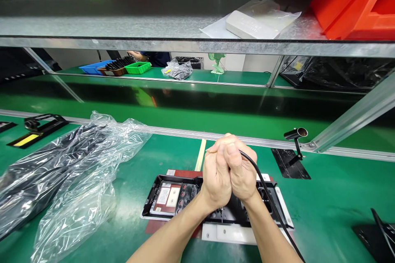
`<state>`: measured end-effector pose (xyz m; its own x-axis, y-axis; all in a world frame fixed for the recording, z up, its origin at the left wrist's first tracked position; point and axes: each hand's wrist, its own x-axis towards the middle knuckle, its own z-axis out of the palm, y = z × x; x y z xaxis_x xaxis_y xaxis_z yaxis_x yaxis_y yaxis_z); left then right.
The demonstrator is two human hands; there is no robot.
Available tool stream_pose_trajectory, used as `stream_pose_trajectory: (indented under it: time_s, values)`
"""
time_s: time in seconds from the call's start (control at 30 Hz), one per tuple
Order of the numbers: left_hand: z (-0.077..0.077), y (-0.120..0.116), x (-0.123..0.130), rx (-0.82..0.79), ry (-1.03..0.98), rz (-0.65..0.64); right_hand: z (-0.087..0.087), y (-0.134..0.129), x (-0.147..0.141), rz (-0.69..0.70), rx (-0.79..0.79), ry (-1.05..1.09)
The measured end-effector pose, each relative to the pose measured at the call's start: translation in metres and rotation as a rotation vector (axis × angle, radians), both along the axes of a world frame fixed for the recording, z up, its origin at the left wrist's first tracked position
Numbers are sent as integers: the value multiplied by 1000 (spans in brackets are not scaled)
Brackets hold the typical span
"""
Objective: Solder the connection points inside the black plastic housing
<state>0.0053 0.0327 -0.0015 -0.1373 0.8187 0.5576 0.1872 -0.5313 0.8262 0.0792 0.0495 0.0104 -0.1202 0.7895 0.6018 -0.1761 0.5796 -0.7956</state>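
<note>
My left hand (217,174) and my right hand (243,172) are pressed together, fingers curled, above a black plastic housing (150,197). A black cable (271,201) comes out at the top of my right hand and arcs down past my right forearm to the bottom edge. My right hand is closed on it. My left fingers are closed too, but what lies inside them is hidden. The housing rests on a reddish-brown fixture board (154,227) with white strips (230,233). My hands and forearms cover its middle.
Plastic-wrapped dark parts (70,172) lie on the left of the green bench (135,230). A black stand with a metal tube (296,133) is at right. A metal shelf (154,43) crosses overhead, bearing a red bin (354,8). Beyond the belt, a person's arm (138,55) shows near trays.
</note>
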Motion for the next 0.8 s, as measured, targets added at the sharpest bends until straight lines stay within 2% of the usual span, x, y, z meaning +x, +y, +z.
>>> stream_pose_trajectory:
  time_s: [0.37, 0.8]
  values:
    - [2, 0, 0, 70, -11, 16, 0, 0, 0, 22, -4, 11]
    - [3, 1, 0, 73, -30, 14, 0, 1, 0, 16, 4, 9]
